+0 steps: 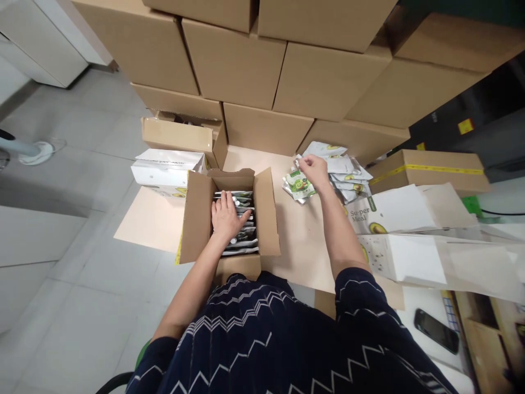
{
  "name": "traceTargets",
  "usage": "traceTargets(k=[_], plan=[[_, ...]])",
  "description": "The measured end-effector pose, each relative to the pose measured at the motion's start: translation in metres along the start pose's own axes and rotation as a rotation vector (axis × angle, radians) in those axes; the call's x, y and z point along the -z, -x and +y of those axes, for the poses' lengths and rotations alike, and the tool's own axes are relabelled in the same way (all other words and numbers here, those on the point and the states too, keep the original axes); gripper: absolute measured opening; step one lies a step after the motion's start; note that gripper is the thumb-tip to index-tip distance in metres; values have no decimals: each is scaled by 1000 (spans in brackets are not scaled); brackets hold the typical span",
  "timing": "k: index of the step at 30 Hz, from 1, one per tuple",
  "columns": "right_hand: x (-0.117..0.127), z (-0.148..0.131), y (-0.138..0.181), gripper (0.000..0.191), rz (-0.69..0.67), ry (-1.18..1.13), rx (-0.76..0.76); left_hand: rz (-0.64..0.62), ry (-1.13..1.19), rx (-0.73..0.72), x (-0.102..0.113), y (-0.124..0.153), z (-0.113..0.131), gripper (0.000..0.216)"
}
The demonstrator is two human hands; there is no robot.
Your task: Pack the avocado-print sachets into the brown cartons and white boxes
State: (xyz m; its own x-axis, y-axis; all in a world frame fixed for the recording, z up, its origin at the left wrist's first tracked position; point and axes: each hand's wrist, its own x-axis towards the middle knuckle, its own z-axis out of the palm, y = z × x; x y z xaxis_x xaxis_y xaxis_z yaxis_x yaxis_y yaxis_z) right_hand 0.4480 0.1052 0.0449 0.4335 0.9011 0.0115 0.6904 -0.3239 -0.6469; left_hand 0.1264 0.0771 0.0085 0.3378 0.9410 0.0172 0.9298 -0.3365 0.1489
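An open cardboard box (pixel 266 219) stands in front of me, filled with a row of upright pouches (pixel 241 249). My left hand (pixel 226 216) rests on the tops of these pouches, fingers stretched out and thumb spread. To the right, my right hand (pixel 315 171) pinches the upper end of a green and white pouch (pixel 300 185), which lies or leans at the left side of a pile. More silver-white pouches (pixel 348 169) with avocado pictures are stacked just beyond that hand.
Large cardboard boxes (pixel 266 126) form a wall behind the table (pixel 295 241). A white carton (pixel 164 169) and a smaller open box (pixel 176 134) sit at the left. Flattened printed cartons (pixel 410 210), a yellow-taped box (pixel 443 169) and a phone (pixel 436 330) are at the right.
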Motion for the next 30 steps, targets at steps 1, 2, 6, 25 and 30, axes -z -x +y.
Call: traceTargets(k=[1,2,6,25,30], plan=[[0,20,-7,33,37,184,-65,2,1,2,0,0,0,93],[-2,38,-14,35,33,350,-120,6,2,4,0,0,0,93],[-16,89,-35,58,-86,687,-286,12,6,-1,-1,0,-1,93],[81,-8,34,37,311,-445,100,5,-11,11,0,2,0,89],[62,-86,69,42,42,-717,219,4,-1,10,2,2,1,88]])
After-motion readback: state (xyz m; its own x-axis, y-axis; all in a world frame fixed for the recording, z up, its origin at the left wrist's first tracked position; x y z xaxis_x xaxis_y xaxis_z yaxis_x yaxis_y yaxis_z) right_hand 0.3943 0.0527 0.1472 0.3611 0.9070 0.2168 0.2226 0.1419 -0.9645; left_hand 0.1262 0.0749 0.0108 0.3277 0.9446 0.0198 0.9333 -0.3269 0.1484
